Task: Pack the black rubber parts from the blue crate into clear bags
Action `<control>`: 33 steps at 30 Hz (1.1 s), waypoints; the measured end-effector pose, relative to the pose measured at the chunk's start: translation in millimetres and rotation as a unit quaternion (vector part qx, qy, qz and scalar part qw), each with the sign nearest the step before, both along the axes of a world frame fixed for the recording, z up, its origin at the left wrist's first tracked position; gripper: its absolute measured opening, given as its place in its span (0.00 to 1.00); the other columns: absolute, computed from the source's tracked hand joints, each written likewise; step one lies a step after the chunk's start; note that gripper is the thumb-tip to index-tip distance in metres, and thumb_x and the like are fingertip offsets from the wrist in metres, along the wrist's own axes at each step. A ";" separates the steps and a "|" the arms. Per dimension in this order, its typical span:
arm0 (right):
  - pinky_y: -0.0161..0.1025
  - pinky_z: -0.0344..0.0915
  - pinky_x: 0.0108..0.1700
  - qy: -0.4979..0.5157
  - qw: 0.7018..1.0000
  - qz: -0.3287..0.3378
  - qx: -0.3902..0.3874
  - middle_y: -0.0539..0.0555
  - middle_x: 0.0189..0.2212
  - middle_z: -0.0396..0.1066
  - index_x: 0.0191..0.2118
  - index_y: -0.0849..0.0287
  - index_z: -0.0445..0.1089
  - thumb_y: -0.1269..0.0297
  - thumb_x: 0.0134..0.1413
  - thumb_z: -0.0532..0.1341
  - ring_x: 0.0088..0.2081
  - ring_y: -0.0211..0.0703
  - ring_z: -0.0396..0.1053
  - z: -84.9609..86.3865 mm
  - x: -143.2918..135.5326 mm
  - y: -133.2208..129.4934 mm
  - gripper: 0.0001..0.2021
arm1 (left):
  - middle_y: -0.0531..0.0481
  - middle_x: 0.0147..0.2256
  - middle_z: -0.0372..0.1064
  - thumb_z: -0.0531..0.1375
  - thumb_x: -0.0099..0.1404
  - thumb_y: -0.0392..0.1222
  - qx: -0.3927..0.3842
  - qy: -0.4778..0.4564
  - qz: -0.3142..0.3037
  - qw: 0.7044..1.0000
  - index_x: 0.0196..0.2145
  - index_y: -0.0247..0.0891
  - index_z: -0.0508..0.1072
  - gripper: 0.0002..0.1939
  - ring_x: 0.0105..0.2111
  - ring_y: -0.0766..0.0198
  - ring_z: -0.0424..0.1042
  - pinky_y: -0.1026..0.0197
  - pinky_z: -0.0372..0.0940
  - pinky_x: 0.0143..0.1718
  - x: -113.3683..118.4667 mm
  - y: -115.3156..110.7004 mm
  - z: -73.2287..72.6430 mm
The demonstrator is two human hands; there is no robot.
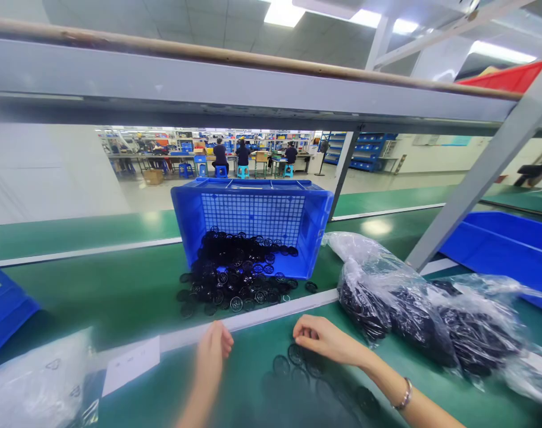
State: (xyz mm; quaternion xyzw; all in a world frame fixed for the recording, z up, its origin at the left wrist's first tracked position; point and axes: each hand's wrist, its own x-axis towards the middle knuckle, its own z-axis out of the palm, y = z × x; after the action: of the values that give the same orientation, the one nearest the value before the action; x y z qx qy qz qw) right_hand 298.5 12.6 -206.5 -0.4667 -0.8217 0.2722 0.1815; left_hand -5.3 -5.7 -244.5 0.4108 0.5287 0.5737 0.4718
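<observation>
A blue crate [313, 238] lies tipped on its side, open toward me, with many round black parts [235, 261] spilling out onto the green surface [119, 291]. My left hand [215, 345] is raised near the white strip, fingers curled together; whatever it may hold is hidden. Over the front surface my right hand [318, 336] has its thumb and fingers pinched together, and anything between them is too small to make out. Just below it, more round black parts [296, 355] lie scattered, some blurred.
Clear plastic bags of black parts [413, 321] lie at right, beside a blue bin [507, 244]. At left are another blue bin [5, 309], a plastic bag [38, 380] and a paper [132, 364]. A shelf beam [253, 86] crosses above; a slanted post [480, 172] stands right.
</observation>
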 end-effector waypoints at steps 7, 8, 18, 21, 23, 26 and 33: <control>0.49 0.67 0.43 -0.109 0.940 -0.239 0.220 0.61 0.40 0.70 0.40 0.57 0.65 0.64 0.58 0.57 0.44 0.57 0.69 -9.3 34.4 68.6 0.06 | 0.50 0.21 0.67 0.56 0.61 0.65 -0.009 0.001 0.002 1.000 0.22 0.37 0.68 0.27 0.22 0.65 0.63 0.65 0.58 0.24 0.5 -1.1 2.1; 0.48 0.67 0.41 -0.111 0.940 -0.240 0.214 0.61 0.38 0.70 0.38 0.57 0.65 0.64 0.57 0.58 0.42 0.57 0.70 -10.0 37.3 76.2 0.04 | 0.50 0.21 0.67 0.56 0.61 0.65 -0.009 0.001 0.002 1.000 0.22 0.37 0.68 0.27 0.21 0.65 0.63 0.65 0.58 0.24 0.6 -1.4 3.0; 0.34 0.66 0.29 0.022 0.997 -0.071 -0.015 0.49 0.28 0.72 0.46 0.56 0.67 0.55 0.65 0.54 0.28 0.40 0.70 6.3 30.3 24.3 0.12 | 0.49 0.21 0.67 0.57 0.60 0.65 0.000 -0.003 0.008 1.000 0.22 0.37 0.68 0.27 0.21 0.65 0.63 0.65 0.59 0.23 1.1 -1.6 5.2; 0.35 0.65 0.31 0.029 0.997 -0.010 -0.072 0.50 0.32 0.72 0.41 0.55 0.72 0.52 0.61 0.60 0.30 0.40 0.67 12.9 32.5 -0.8 0.13 | 0.49 0.21 0.68 0.56 0.61 0.66 -0.002 0.003 0.006 1.000 0.22 0.37 0.68 0.27 0.21 0.65 0.63 0.65 0.59 0.23 0.8 -1.4 4.4; 0.37 0.66 0.35 0.029 0.998 -0.018 -0.050 0.52 0.35 0.72 0.38 0.55 0.74 0.50 0.62 0.58 0.32 0.41 0.68 16.2 34.4 -7.4 0.15 | 0.50 0.21 0.67 0.56 0.61 0.66 0.000 0.007 0.003 1.000 0.22 0.37 0.68 0.27 0.21 0.66 0.63 0.65 0.59 0.23 0.8 -1.7 4.7; 0.42 0.67 0.47 0.069 0.996 -0.051 -0.009 0.54 0.39 0.73 0.40 0.55 0.75 0.49 0.68 0.50 0.41 0.45 0.70 17.6 31.9 -7.6 0.20 | 0.50 0.21 0.67 0.56 0.60 0.66 0.001 0.007 0.004 1.000 0.22 0.37 0.68 0.27 0.21 0.66 0.63 0.65 0.58 0.23 1.2 -2.4 6.4; 0.51 0.53 0.65 0.112 0.992 0.036 -0.038 0.53 0.54 0.70 0.52 0.49 0.72 0.53 0.71 0.44 0.60 0.47 0.60 3.0 1.9 -28.9 0.21 | 0.50 0.21 0.68 0.56 0.61 0.65 0.000 0.004 0.003 1.000 0.22 0.37 0.68 0.27 0.21 0.66 0.63 0.65 0.59 0.23 1.2 -2.8 6.9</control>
State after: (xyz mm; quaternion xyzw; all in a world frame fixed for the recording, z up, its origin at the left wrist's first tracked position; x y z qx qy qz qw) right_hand 300.4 -16.3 -203.4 -0.4103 -0.8014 0.3602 0.2441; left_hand -4.1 -8.5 -237.5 0.4114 0.5318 0.5738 0.4677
